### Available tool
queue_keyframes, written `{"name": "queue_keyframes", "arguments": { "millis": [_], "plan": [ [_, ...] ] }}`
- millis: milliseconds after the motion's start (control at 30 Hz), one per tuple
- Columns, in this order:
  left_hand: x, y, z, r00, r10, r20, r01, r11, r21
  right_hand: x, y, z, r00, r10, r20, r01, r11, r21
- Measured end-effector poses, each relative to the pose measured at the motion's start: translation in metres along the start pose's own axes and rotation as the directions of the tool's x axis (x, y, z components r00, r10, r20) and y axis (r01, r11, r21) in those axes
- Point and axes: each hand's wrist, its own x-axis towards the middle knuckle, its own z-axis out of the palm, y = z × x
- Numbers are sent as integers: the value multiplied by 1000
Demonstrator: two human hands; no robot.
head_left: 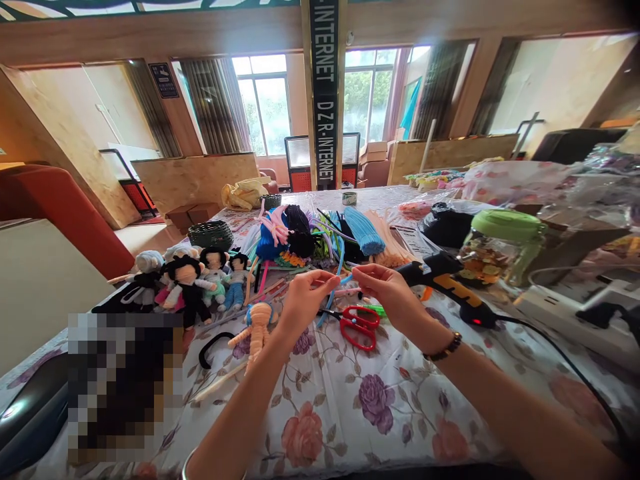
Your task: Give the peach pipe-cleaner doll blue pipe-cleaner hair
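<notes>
Both hands are raised over a table with a floral cloth (350,407). My left hand (306,298) and my right hand (387,290) each pinch an end of a thin blue pipe cleaner (338,279), which curves down between them. Red-handled scissors (361,325) lie on the cloth just below the hands. An unfinished peach-coloured pipe-cleaner doll (256,331) lies to the left of my left hand.
A row of finished small dolls (187,280) stands at the left. Bundles of coloured pipe cleaners (320,237) lie behind the hands. A black and orange glue gun (450,283), a green-lidded jar (500,247) and a power strip (575,313) are at the right.
</notes>
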Motion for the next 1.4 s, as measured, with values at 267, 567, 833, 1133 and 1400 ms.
{"name": "queue_keyframes", "arguments": {
  "millis": [267, 567, 833, 1133, 1400],
  "plan": [
    [-7, 1, 5, 993, -36, 117, 38, 999, -17, -3, 6, 0, 993, -106, 58, 110, 992, -69],
    [-9, -6, 4, 994, -55, 99, 70, 985, -156, -9, 8, 7, 970, -203, 133, 223, 960, -167],
    [-11, -7, 4, 994, -37, 106, 54, 985, -162, -9, 9, 8, 961, -231, 153, 262, 937, -231],
    [-9, -10, 0, 1000, 7, -15, -9, 981, -196, -8, 10, 5, 943, -289, 165, 330, 881, -339],
    [-11, -2, -1, 1000, 19, -20, -21, 989, -146, -9, 6, 5, 926, -296, 233, 366, 852, -373]
  ]
}}
